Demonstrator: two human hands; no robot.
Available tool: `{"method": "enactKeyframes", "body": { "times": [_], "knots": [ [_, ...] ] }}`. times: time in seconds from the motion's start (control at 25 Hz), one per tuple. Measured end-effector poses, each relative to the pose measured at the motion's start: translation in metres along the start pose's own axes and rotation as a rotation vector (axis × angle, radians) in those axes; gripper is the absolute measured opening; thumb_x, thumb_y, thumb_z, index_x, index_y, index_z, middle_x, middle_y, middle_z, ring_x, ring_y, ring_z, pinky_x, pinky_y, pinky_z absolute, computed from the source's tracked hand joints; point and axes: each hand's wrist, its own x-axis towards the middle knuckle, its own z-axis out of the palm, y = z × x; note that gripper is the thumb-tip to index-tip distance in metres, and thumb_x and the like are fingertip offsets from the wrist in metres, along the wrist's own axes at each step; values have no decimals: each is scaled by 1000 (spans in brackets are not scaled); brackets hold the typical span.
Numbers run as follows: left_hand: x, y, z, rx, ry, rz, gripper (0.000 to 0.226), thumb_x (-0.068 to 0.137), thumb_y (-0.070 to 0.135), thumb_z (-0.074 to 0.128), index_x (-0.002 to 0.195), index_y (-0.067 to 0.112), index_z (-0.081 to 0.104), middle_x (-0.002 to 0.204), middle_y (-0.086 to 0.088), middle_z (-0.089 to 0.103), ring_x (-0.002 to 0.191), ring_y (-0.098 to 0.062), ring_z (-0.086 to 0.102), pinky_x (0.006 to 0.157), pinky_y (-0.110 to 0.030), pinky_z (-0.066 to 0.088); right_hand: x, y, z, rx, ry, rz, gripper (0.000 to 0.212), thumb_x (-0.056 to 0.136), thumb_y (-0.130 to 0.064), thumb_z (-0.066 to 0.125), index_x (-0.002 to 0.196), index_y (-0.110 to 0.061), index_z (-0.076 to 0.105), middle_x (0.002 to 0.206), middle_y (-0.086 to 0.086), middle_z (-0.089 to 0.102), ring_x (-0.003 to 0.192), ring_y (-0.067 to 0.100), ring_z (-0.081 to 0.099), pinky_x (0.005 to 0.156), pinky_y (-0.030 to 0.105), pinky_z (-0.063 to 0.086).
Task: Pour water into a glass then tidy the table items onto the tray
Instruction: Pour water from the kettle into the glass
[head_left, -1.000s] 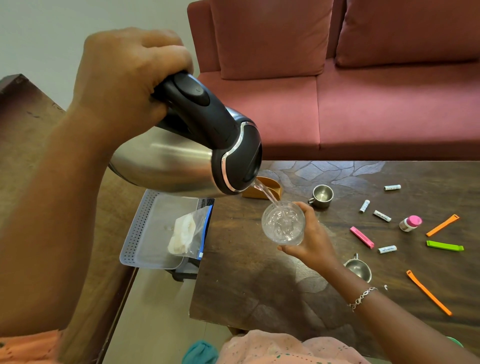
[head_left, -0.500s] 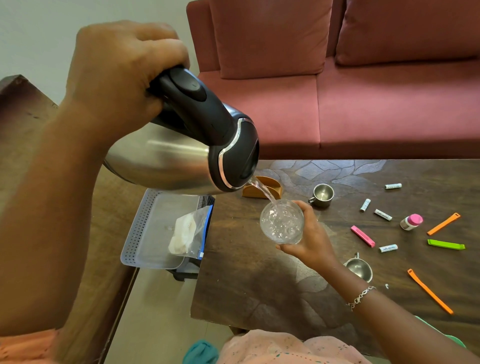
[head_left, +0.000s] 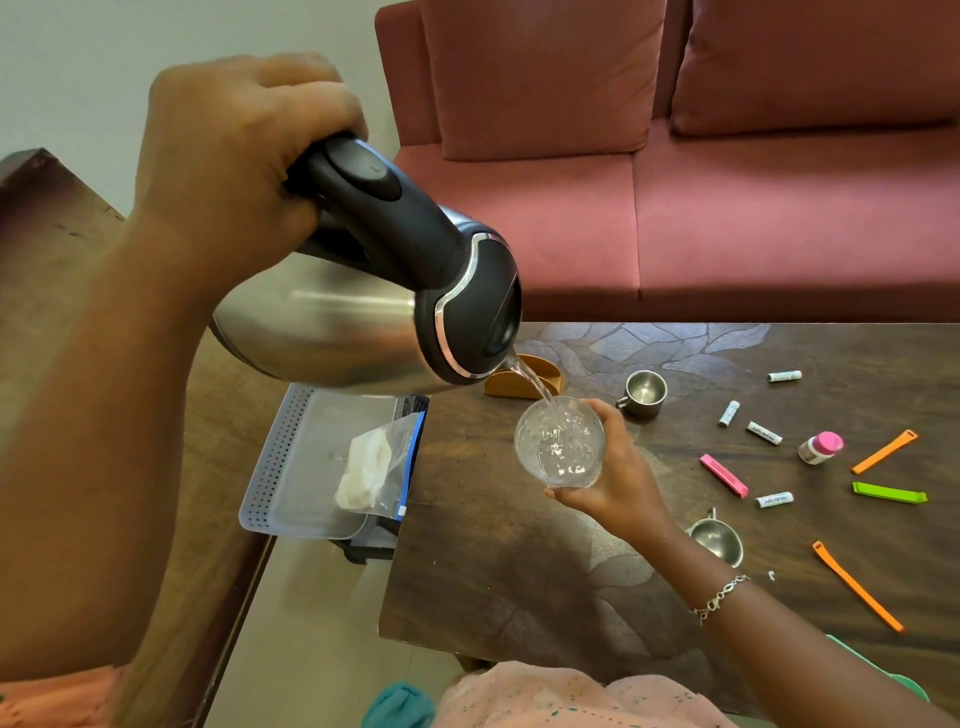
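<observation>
1. Steel kettle (head_left: 337, 332) with a black plastic handle and lid. The left hand (head_left: 244, 156) is wrapped tight round the handle, and the body tips spout-down below and ahead of that grip. Judged heavy, with its weight hanging forward of the fist. The handle is the only sound hold, since the polished shell looks slick.
2. Glass (head_left: 558, 441), clear, round and thin-walled. The right hand (head_left: 618, 478) clasps it from the side and beneath, fingers curled on it, off the table (head_left: 519, 582) and just under the spout. Water (head_left: 532, 379) runs in as a thin stream; the level is hard to read. Judged fragile, slippery when wet and gaining weight. Best held low on the wall and kept upright.
3. Tray (head_left: 270, 467), pale plastic with a perforated rim, left of the glass hand and below the kettle. It holds a clear bag (head_left: 374, 467) with something white inside.
4. Cups, steel, two: one (head_left: 644, 392) just beyond the glass hand, one (head_left: 719, 540) beside its wrist. Judged rigid and light, easily taken by rim or handle.
5. Clips (head_left: 723, 468), stiff plastic strips in pink, green and orange, lying right of the glass hand and well apart from the tray.
6. Cylinders (head_left: 784, 375), small and white, probably batteries. Judged prone to roll.
7. Bottle (head_left: 821, 447), small, with a pink cap, standing among the clips.
</observation>
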Motion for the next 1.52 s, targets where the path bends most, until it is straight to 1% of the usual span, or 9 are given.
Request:
{"method": "enactKeyframes", "body": {
  "times": [0.16,0.4,0.52,0.64,0.76,1.0,1.16,1.32,1.52],
  "knots": [
    [-6,-3,1,-54,51,-94,13,72,-10,52,82,-7,61,83,-27,63,76,-44,58,67,-50,49,1,-8,-3,29,1,-18,91,56,-20,86,129,-22,30,124,-3,50,111,15,50,79,18,42],
    [-26,2,7,-201,84,-272,25,71,0,42,82,-8,64,82,-26,64,75,-36,58,64,-40,46,5,-22,-4,39,4,-58,93,54,-22,87,129,-23,31,121,-11,48,108,8,49,78,7,38],
    [-38,1,10,-262,114,-379,27,69,-4,42,85,-8,64,83,-26,64,68,-10,51,63,-25,38,6,-29,-1,46,10,-65,93,54,-22,87,128,-25,31,118,-15,48,106,5,50,77,4,39],
    [-51,-14,17,-333,180,-510,30,70,-2,43,90,-8,64,77,-13,62,74,1,45,69,-33,44,7,-36,6,35,5,-68,93,53,-23,87,127,-27,30,119,-14,48,106,5,50,78,2,37],
    [-64,-36,26,-356,215,-603,31,70,3,43,91,-5,64,74,13,52,72,-1,48,70,-33,44,10,-42,15,34,4,-73,94,53,-22,88,126,-29,30,119,-12,48,106,4,49,79,-5,35],
    [-93,-77,46,-281,148,-737,14,71,4,54,82,1,63,76,-23,62,73,-33,55,65,-41,47,16,-55,38,20,-4,-89,95,53,-22,88,122,-38,25,115,-30,39,103,-8,46,80,-4,37],
    [-120,-104,55,-300,49,-887,10,70,0,61,79,5,59,78,-15,56,74,-28,51,65,-36,41,23,-62,58,12,-10,-91,94,52,-22,88,124,-33,28,115,-28,41,104,-5,47,81,6,39],
    [-154,-134,67,-383,-69,-1097,23,68,-7,65,82,10,59,77,-14,57,73,-25,51,65,-34,42,31,-72,78,1,-40,-97,94,53,-20,88,123,-34,27,115,-32,37,105,-13,44,79,0,39],
    [-194,-165,101,-367,-91,-1254,21,70,-10,59,83,5,63,62,-6,54,57,-20,49,49,-24,35,42,-85,101,-7,-59,-98,96,52,-19,88,122,-37,25,113,-33,38,103,-17,44,75,2,37]
  ]
}}
